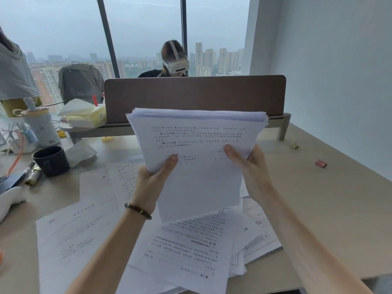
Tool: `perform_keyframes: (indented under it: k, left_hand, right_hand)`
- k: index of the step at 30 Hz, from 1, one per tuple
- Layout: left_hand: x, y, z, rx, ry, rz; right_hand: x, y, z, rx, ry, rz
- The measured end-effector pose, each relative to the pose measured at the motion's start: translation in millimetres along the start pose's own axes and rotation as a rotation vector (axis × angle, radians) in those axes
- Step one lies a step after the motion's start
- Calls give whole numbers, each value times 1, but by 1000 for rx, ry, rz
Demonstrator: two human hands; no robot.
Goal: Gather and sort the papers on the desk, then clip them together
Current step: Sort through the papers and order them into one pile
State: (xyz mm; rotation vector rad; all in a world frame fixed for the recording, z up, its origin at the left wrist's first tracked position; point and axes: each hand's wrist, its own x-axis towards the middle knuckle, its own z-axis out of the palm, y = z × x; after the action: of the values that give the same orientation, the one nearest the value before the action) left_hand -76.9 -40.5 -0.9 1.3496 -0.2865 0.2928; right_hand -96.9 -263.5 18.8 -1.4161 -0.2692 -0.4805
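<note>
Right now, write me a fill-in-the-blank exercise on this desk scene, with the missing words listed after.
1. The thick stack of white printed papers is held up by ____ hands.
2. The beaded bracelet sits on the ____ wrist.
3. The dark round cup stands on the ____ side of the pale wooden desk.
4. The loose printed sheets lie ____ the stack.

Missing words: both; left; left; below

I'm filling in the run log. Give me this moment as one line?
stage: gathering | left hand + right hand: hold paper stack | loose sheets on desk | clips: untouched
</note>
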Motion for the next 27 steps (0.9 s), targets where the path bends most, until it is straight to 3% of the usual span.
perform_keyframes:
  k: [5,10,15,21,25,27]
  left_hand:
    - [-4,-2,1,44,80,79]
    - [-12,-23,-8,120,4,-49]
    - [-1,-27,-12,216,-7,-117]
    - [15,-16,-22,441,-101,-99]
    - [15,-24,-36,336,-57,-245]
    - [12,-37,-51,351,-62,-363]
  right_hand:
    - [-4,4,-1,-5,-33,7]
    - [-16,37,4,-108,-55,154]
    - [-17,52,10,-97,-22,160]
    - [-3,43,13,-279,149,201]
    - [-3,48,9,-357,27,310]
    - [-3,62,-1,-547,-44,363]
